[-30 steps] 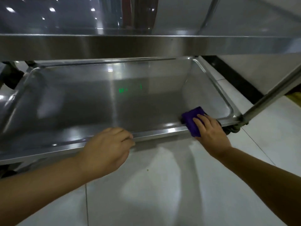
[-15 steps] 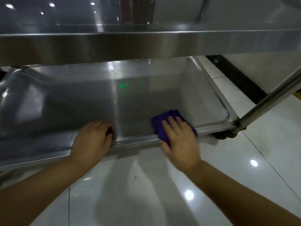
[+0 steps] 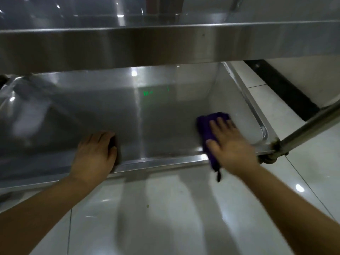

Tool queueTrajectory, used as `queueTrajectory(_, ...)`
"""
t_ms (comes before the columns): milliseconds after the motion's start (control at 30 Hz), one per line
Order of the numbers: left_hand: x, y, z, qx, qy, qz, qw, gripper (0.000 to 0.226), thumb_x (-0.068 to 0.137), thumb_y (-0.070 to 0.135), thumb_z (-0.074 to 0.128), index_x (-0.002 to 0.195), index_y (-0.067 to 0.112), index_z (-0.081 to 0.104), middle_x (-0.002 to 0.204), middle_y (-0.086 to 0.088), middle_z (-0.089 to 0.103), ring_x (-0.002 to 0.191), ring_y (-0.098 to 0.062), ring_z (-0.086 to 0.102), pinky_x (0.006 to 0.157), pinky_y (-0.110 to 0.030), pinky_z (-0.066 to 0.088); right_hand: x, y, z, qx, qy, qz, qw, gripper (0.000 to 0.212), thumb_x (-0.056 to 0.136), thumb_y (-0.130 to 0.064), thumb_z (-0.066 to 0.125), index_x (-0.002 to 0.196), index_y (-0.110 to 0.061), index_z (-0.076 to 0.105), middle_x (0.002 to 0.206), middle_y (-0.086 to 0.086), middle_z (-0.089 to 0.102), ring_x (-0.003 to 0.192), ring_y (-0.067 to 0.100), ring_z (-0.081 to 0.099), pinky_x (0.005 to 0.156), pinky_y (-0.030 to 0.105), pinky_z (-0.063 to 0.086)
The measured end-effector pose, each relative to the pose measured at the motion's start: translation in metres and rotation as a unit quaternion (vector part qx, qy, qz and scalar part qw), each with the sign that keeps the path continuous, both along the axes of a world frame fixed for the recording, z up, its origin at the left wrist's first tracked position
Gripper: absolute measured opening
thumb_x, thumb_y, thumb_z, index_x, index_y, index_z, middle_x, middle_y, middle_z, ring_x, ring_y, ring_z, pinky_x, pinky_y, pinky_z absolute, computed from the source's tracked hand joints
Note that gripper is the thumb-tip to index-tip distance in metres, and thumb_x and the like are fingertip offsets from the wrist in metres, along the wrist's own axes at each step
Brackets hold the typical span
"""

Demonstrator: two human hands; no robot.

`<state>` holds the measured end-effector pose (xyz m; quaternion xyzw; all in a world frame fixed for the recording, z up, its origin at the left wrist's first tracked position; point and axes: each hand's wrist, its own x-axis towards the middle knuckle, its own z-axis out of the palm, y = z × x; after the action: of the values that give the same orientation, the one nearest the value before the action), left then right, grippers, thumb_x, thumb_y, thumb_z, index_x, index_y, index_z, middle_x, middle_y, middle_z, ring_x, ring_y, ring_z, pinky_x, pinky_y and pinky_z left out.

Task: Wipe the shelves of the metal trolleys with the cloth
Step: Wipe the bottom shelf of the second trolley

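The lower shelf [image 3: 165,126] of a stainless steel trolley is a shallow tray just above the floor. My right hand [image 3: 228,144] lies flat, fingers spread, on a purple cloth [image 3: 206,124] pressed against the shelf near its front right corner. Part of the cloth hangs over the front rim. My left hand [image 3: 95,151] grips the front rim of the shelf left of centre, fingers curled over the edge. An upper shelf [image 3: 165,45] spans the top of the view and hides the back of the lower one.
A round metal post [image 3: 311,124] rises from the front right corner, with a caster [image 3: 268,159] under it. Glossy white tiled floor [image 3: 165,218] lies in front and to the right. A dark strip [image 3: 279,87] runs along the wall at the right.
My right hand slid the cloth left along the front of the shelf, then back to the right and further in. My left hand shifted a little along the rim, keeping its grip.
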<state>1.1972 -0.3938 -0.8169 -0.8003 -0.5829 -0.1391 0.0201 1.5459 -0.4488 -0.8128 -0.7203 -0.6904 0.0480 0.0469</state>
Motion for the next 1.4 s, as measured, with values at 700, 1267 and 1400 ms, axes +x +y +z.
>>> queueTrajectory(700,-0.004,0.001,0.0,-0.002,-0.003,-0.022,1.0,0.044,0.083,0.02,0.036,0.105,-0.003,0.065,0.103,-0.021,0.065,0.085,-0.041,0.06,0.077,-0.048,0.05,-0.137,0.098,-0.007,0.008,0.026,0.131,0.991,0.063,0.096,-0.049,0.033,0.153,-0.028,0.018,0.161,0.0,0.012,0.148,0.025,0.005,0.119,0.036,0.005)
queueTrajectory(1267,0.026,0.008,-0.006,0.016,0.01,-0.009,1.0,0.02,0.077,0.019,0.051,0.088,0.005,0.061,0.088,-0.014,0.06,0.077,-0.034,0.053,0.071,-0.04,0.04,-0.039,0.161,0.001,0.01,-0.01,-0.127,0.992,0.062,0.1,-0.043,0.027,0.154,-0.018,0.009,0.16,0.012,0.009,0.147,0.034,0.007,0.119,0.044,0.006)
queueTrajectory(1400,0.024,0.006,-0.003,-0.009,-0.017,-0.014,1.0,0.029,0.08,0.022,0.045,0.093,0.005,0.063,0.092,-0.014,0.063,0.079,-0.034,0.057,0.072,-0.039,0.047,-0.131,0.189,-0.002,0.006,-0.016,0.064,0.998,0.061,0.1,-0.045,0.025,0.154,-0.02,0.009,0.161,0.009,0.007,0.147,0.032,0.005,0.119,0.042,0.006)
